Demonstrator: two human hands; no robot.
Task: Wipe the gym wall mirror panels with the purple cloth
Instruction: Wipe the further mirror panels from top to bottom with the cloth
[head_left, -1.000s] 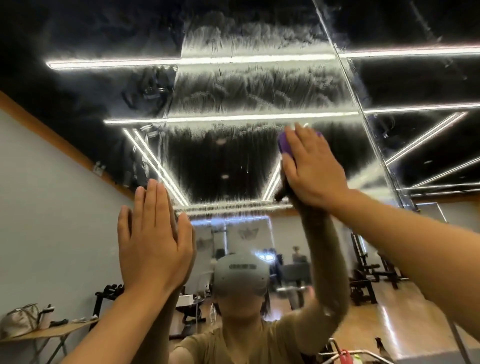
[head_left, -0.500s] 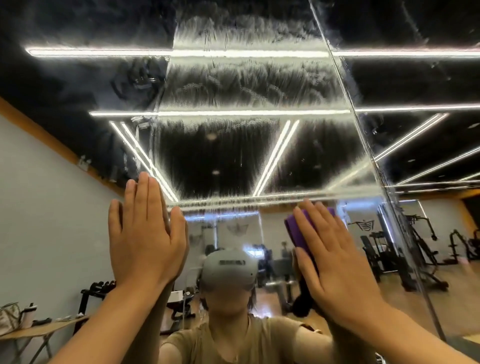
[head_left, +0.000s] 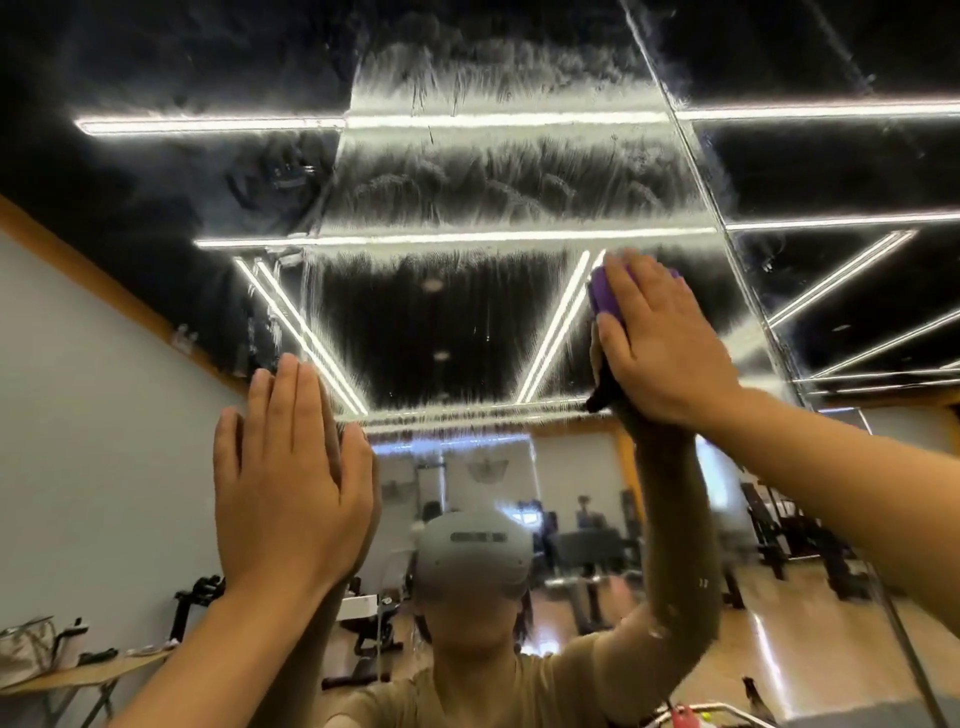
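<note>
The wall mirror panel (head_left: 467, 322) fills the view, its upper part covered in grey streaky smears. My right hand (head_left: 660, 338) lies flat with straight fingers, pressing the purple cloth (head_left: 605, 291) against the glass at the upper right. Only the cloth's left edge shows beside my fingers. My left hand (head_left: 291, 488) rests flat on the mirror lower left, fingers straight and together, holding nothing.
A vertical seam (head_left: 727, 228) between mirror panels runs just right of my right hand. The glass reflects me, ceiling light strips, gym machines (head_left: 789, 540) and a table (head_left: 78, 675) with a bag at the lower left.
My right hand has swept the cloth back up the glass from near head height to the upper right. My left hand has stayed flat on the mirror.
</note>
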